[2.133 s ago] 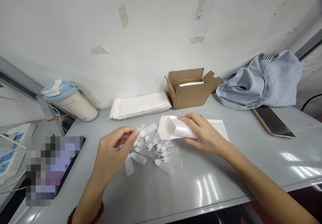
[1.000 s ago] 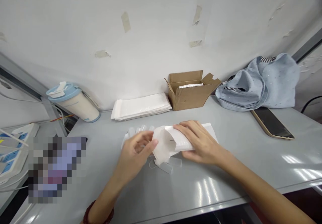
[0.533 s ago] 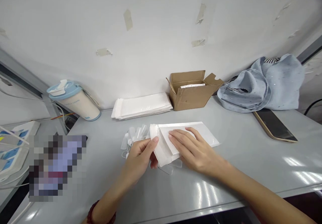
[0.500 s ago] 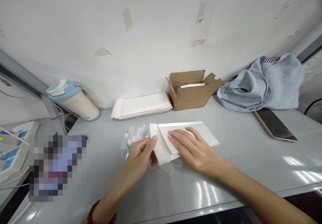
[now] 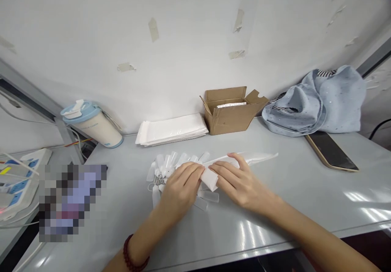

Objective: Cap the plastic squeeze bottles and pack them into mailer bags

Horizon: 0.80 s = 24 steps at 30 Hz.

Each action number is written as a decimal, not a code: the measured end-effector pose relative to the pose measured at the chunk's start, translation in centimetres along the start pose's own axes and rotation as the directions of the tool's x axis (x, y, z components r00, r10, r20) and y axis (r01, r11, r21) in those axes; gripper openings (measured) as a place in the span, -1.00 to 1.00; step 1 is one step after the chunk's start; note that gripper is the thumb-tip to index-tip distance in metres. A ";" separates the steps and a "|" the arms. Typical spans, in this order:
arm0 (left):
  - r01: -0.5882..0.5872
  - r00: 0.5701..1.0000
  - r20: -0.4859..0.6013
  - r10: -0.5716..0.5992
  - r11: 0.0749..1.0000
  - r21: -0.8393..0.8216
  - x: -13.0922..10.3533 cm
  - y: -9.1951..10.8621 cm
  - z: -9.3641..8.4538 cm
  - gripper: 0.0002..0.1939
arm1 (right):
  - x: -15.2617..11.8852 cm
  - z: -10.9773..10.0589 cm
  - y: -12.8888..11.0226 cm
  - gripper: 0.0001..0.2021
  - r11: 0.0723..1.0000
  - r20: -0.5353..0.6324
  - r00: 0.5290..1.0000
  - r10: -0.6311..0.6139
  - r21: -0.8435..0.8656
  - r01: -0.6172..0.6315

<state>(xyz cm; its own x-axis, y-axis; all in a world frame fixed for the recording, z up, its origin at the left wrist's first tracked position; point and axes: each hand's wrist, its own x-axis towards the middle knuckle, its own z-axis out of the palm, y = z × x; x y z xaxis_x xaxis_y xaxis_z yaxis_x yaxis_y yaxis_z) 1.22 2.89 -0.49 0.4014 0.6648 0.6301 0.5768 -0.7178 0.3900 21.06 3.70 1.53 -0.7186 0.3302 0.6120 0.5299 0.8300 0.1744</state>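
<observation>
A white padded envelope [image 5: 210, 179] is between my two hands, bent over at its left end while its thin far part stretches to the right above the table. My left hand [image 5: 182, 187] is closed on the folded end, fingers on top and thumb hidden. With curled fingers, my right hand [image 5: 238, 182] grips the envelope just beside the fold; its index finger sticks up a little. Under and behind my left hand lies a bunch of clear plastic tags [image 5: 171, 160] with thin loops, partly covered by my hands and the envelope.
Against the wall lie a stack of white envelopes [image 5: 174, 129] and an open cardboard box [image 5: 229, 121] with something white inside. A blue cloth bag [image 5: 336, 100] and a phone [image 5: 331, 151] are on the right. At left are a tumbler [image 5: 97, 127], a blurred-out item [image 5: 73, 202] and a power strip [image 5: 23, 184].
The envelope's left end has been folded over, and the envelope is turned more edge-on. My left hand has moved from the open end onto the fold, nearer my right hand. More tags show.
</observation>
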 end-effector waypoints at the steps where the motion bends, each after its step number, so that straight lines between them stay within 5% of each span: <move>1: 0.025 1.000 0.017 -0.025 1.000 -0.017 0.3 0.1 0.1 -0.78 | -0.1 -0.1 0.1 -0.77 1.000 -0.018 1.000 0.016 -0.005 -0.016; 5: 0.210 0.975 0.089 -0.204 0.975 -0.065 3.1 0.7 -0.3 -0.73 | -0.5 -0.1 1.7 -0.75 0.978 -0.205 0.962 0.180 -0.067 -0.197; 7: 0.348 0.931 0.155 -0.332 0.933 -0.089 5.4 0.5 -0.4 -0.69 | -0.7 -0.1 3.2 -0.71 0.948 -0.344 0.903 0.256 -0.092 -0.304; 9: 0.472 0.863 0.271 -0.427 0.872 -0.127 7.9 -0.2 0.0 -0.67 | -0.9 0.0 4.7 -0.70 0.923 -0.335 0.887 0.317 -0.105 -0.369; 12: 0.628 0.719 0.483 -0.500 0.764 -0.144 10.8 -1.7 1.6 -0.81 | -1.4 0.2 6.7 -0.69 0.883 -0.025 0.889 0.458 -0.108 -0.458; 14: 0.707 0.606 0.602 -0.520 0.699 -0.108 11.8 -2.5 3.0 -0.73 | -1.9 0.5 7.5 -0.60 0.841 0.258 0.801 0.540 -0.140 -0.522; 16: 0.753 0.521 0.665 -0.535 0.654 -0.064 12.2 -2.9 4.3 -0.68 | -2.5 1.0 7.9 -0.56 0.822 0.414 0.720 0.558 -0.158 -0.547; 19: 0.781 0.451 0.693 -0.562 0.625 -0.002 12.5 -3.0 5.5 -0.68 | -3.3 1.9 7.9 -0.49 0.796 0.516 0.634 0.576 -0.180 -0.577; 24: 0.750 0.406 0.671 -0.620 0.646 0.143 13.1 -3.5 6.1 -0.67 | -3.3 3.2 7.2 -0.34 0.754 0.655 0.490 0.575 -0.192 -0.629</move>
<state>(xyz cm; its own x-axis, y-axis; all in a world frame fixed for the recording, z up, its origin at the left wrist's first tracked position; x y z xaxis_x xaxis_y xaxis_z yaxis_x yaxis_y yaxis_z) 8.80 15.37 2.34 0.2825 0.8542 -0.4365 0.7753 0.0646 0.6283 25.84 10.02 -1.67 -0.3423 0.9337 -0.1054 0.9374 0.3318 -0.1054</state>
